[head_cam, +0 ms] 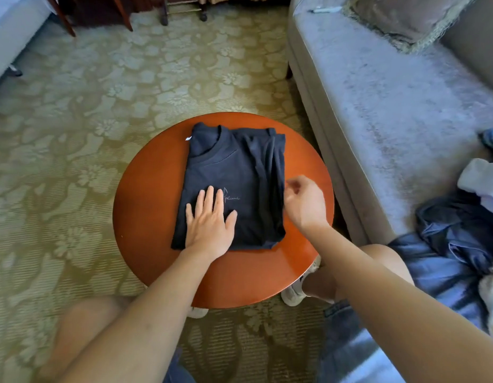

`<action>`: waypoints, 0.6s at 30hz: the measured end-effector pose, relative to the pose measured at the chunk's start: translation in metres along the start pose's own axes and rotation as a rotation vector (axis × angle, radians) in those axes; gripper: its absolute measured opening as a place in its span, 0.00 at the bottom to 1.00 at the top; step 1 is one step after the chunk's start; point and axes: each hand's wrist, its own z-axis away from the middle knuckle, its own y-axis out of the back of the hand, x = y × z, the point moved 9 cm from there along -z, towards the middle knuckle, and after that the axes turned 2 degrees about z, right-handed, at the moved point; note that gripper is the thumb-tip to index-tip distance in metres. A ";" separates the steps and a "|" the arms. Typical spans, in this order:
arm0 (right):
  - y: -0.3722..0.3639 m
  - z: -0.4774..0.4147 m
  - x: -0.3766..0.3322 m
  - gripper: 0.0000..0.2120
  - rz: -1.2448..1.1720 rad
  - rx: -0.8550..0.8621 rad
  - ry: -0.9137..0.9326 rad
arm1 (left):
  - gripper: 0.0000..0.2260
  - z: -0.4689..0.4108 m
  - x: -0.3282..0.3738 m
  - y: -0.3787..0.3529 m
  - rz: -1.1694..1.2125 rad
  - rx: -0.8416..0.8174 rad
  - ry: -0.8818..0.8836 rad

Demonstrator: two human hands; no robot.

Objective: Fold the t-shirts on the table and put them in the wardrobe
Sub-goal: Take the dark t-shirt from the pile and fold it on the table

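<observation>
A dark navy t-shirt (240,167) lies folded into a narrow rectangle on the round orange-brown table (145,194), collar at the far end and a small logo near the middle. My left hand (210,221) rests flat on the shirt's near left part, fingers spread. My right hand (304,201) hovers at the shirt's right edge with fingers curled loosely; whether it pinches the fabric cannot be told.
A grey sofa (392,106) with a cushion (405,17) runs along the right. More clothes (461,217), dark blue and white, lie piled on the sofa at the right. Patterned green carpet (74,134) surrounds the table. Wooden furniture legs (123,15) stand at the back.
</observation>
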 end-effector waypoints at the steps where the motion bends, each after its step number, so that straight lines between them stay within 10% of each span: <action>1: 0.004 0.005 -0.027 0.13 0.071 0.060 0.195 | 0.29 -0.003 -0.003 0.001 -0.017 -0.005 -0.035; 6: -0.085 0.013 -0.080 0.19 0.572 -0.444 0.625 | 0.29 -0.012 -0.022 0.004 -0.078 -0.064 -0.213; 11: -0.081 -0.010 -0.077 0.17 0.823 -0.312 0.575 | 0.33 -0.041 -0.086 0.034 -0.194 0.057 -0.117; 15: -0.052 -0.030 -0.075 0.14 0.550 -0.102 0.362 | 0.38 -0.045 -0.156 0.066 0.022 0.180 0.343; 18: -0.041 -0.055 -0.042 0.30 0.492 -0.134 -0.048 | 0.41 -0.033 -0.166 0.063 0.189 0.147 0.547</action>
